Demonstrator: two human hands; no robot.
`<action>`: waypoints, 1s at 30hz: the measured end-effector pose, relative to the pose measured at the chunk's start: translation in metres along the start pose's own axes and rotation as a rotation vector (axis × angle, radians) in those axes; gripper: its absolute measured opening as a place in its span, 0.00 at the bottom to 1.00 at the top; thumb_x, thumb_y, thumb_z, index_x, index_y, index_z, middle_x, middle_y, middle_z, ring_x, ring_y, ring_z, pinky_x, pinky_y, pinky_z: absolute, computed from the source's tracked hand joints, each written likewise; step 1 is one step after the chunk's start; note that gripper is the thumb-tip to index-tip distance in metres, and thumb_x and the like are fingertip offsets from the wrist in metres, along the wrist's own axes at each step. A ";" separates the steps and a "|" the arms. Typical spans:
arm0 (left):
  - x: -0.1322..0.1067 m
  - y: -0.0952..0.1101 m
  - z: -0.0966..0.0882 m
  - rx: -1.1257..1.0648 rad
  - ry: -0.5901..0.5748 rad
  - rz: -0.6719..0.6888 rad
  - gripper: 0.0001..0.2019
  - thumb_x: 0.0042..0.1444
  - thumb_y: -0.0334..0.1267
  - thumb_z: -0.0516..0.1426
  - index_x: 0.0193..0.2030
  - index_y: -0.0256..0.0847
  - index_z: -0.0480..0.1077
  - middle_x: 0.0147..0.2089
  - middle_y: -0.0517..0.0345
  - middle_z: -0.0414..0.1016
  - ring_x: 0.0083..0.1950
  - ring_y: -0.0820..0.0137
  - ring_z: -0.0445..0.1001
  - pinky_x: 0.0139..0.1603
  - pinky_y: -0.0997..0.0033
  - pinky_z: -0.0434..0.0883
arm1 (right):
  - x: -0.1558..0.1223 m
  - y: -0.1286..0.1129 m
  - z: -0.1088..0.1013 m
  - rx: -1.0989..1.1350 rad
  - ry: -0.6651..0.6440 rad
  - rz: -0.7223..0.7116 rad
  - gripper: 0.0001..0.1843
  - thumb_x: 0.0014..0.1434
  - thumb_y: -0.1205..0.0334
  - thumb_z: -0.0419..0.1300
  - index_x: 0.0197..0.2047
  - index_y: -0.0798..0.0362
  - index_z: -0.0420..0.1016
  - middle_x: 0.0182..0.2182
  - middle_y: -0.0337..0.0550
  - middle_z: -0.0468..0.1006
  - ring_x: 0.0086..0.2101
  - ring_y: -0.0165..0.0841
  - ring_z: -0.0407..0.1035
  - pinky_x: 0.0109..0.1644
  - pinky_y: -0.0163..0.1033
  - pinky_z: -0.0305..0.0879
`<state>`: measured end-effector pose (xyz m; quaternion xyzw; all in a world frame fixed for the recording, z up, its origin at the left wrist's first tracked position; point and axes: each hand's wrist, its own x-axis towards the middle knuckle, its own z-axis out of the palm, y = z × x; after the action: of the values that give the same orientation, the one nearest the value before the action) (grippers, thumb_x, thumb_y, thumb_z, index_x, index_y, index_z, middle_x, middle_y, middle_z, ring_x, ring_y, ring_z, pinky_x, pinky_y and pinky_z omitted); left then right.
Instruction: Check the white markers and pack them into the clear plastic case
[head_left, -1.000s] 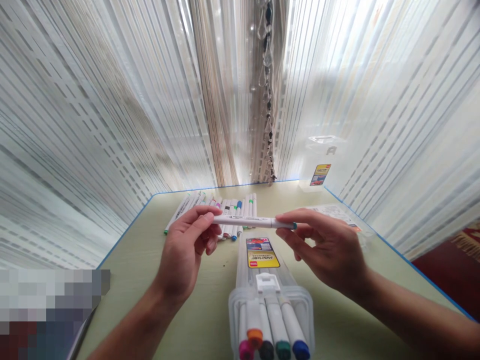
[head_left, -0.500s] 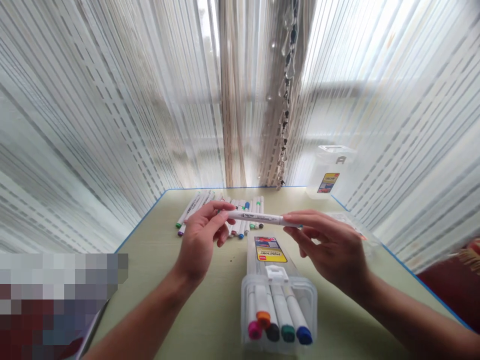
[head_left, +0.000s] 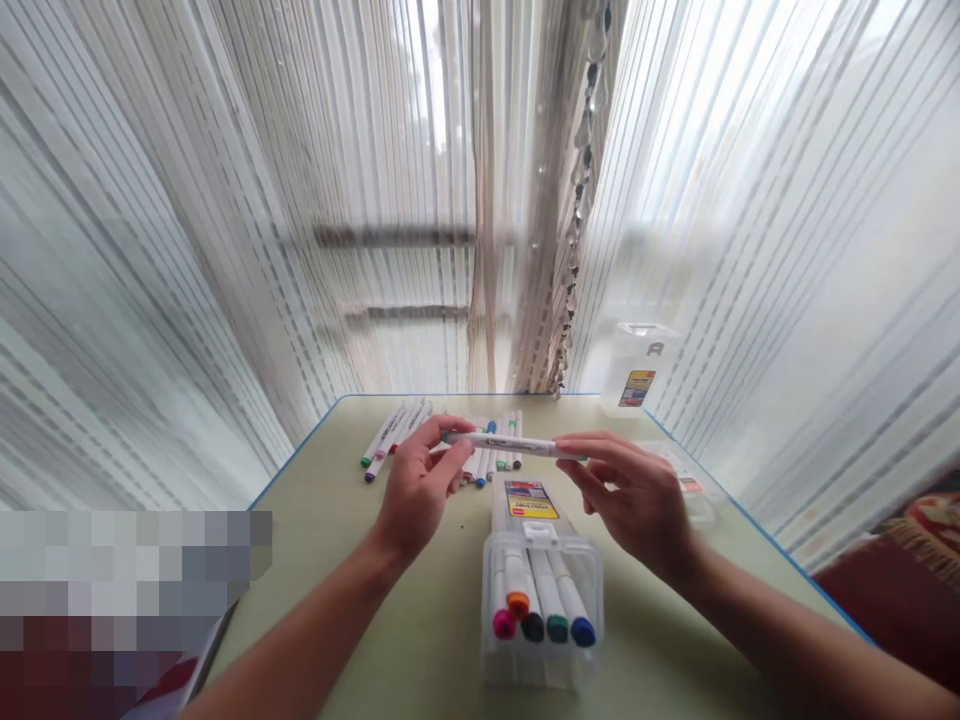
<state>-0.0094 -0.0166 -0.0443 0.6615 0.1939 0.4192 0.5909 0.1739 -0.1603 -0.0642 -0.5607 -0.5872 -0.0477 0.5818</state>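
A white marker with teal ends is held level above the table between both hands. My left hand pinches its left end between thumb and fingers. At the other end, my right hand is closed on the cap. Below them a clear plastic marker case lies on its back, its open end toward me. Inside it are several white markers with pink, orange, black, green and blue caps. Behind the hands, more white markers lie in a loose row, partly hidden by my left hand and the held marker.
A clear empty-looking case with a yellow label stands at the far right corner. Another clear plastic piece lies beside my right hand. String curtains hang behind the green table. A red patterned fabric is at right.
The camera view has shifted a little, so the table and cases appear slightly moved. Both hands still hold the marker level; its left end now shows more beyond my left fingers.
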 end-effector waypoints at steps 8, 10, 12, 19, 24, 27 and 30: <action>0.002 0.002 -0.003 -0.020 -0.005 -0.024 0.11 0.57 0.41 0.60 0.42 0.36 0.74 0.29 0.62 0.70 0.20 0.81 0.61 0.22 0.77 0.59 | 0.000 0.000 0.002 0.005 -0.009 0.002 0.08 0.63 0.68 0.64 0.45 0.49 0.81 0.40 0.43 0.82 0.18 0.21 0.67 0.21 0.31 0.68; 0.003 0.002 -0.003 -0.031 -0.006 -0.023 0.12 0.57 0.42 0.60 0.42 0.35 0.74 0.29 0.62 0.70 0.20 0.81 0.61 0.22 0.77 0.58 | 0.000 -0.001 0.001 0.007 -0.003 0.000 0.08 0.63 0.67 0.64 0.45 0.50 0.81 0.39 0.43 0.82 0.18 0.21 0.67 0.21 0.31 0.68; 0.003 0.002 -0.003 -0.046 -0.008 -0.020 0.12 0.57 0.42 0.61 0.42 0.35 0.74 0.29 0.61 0.71 0.20 0.81 0.61 0.22 0.77 0.58 | 0.000 -0.004 0.001 0.006 0.005 -0.008 0.08 0.63 0.67 0.64 0.45 0.50 0.81 0.40 0.43 0.81 0.18 0.21 0.67 0.22 0.31 0.68; 0.004 -0.002 -0.004 -0.148 -0.017 -0.052 0.13 0.57 0.44 0.62 0.41 0.35 0.73 0.25 0.64 0.67 0.19 0.81 0.58 0.19 0.78 0.55 | 0.002 -0.016 -0.001 -0.074 0.012 -0.055 0.08 0.62 0.65 0.64 0.45 0.52 0.81 0.31 0.41 0.82 0.18 0.24 0.69 0.22 0.30 0.67; 0.004 -0.002 -0.005 -0.174 0.004 -0.038 0.14 0.58 0.46 0.60 0.41 0.35 0.72 0.23 0.62 0.69 0.20 0.79 0.59 0.19 0.78 0.56 | 0.004 -0.022 -0.004 -0.047 0.008 0.066 0.10 0.62 0.59 0.66 0.44 0.54 0.81 0.15 0.33 0.73 0.15 0.27 0.69 0.21 0.31 0.66; 0.005 -0.001 -0.006 -0.198 0.030 -0.032 0.15 0.59 0.48 0.57 0.42 0.36 0.70 0.24 0.61 0.71 0.20 0.77 0.61 0.19 0.77 0.56 | 0.009 -0.030 -0.011 0.066 0.047 0.142 0.12 0.60 0.57 0.68 0.43 0.56 0.81 0.16 0.34 0.74 0.15 0.28 0.69 0.19 0.32 0.66; 0.006 -0.001 -0.007 -0.186 0.043 -0.025 0.15 0.59 0.48 0.55 0.41 0.36 0.70 0.24 0.61 0.71 0.19 0.77 0.61 0.18 0.76 0.56 | 0.014 -0.044 -0.027 0.156 0.109 0.198 0.13 0.56 0.57 0.71 0.41 0.56 0.81 0.17 0.35 0.75 0.15 0.28 0.69 0.18 0.32 0.65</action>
<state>-0.0112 -0.0075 -0.0439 0.5920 0.1751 0.4422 0.6507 0.1638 -0.1872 -0.0190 -0.5655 -0.4984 0.0250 0.6566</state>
